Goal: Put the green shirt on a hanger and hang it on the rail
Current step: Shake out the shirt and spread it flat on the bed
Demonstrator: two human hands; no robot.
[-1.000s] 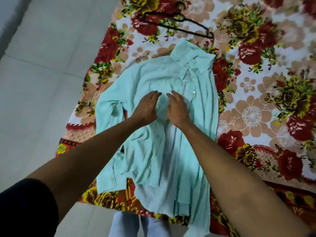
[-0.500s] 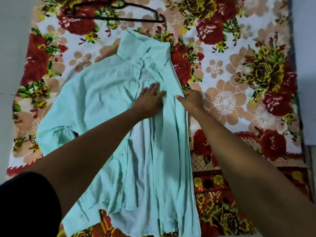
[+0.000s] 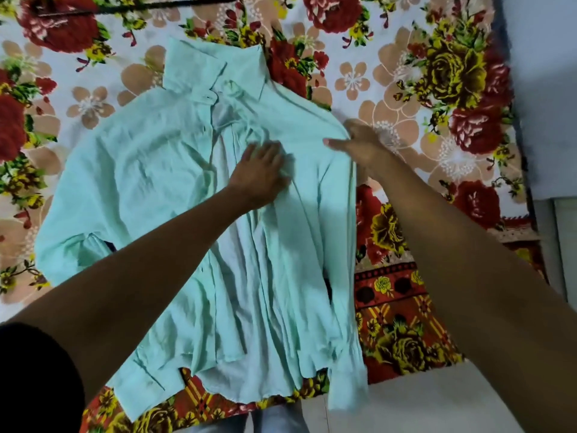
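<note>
A green shirt is spread front-up on a floral bedsheet, collar toward the far edge, hem near the person.

The shirt's front is pressed flat at chest height by the left hand, palm down with fingers straight and nothing gripped. The shirt's right shoulder edge is met by the right hand; its thumb is stretched over the cloth, but whether the fingers behind have the fabric pinched cannot be told. A black hanger is seen beyond the collar at the sheet's far edge, apart from the shirt. Pale floor is visible below the sheet's near edge.
</note>
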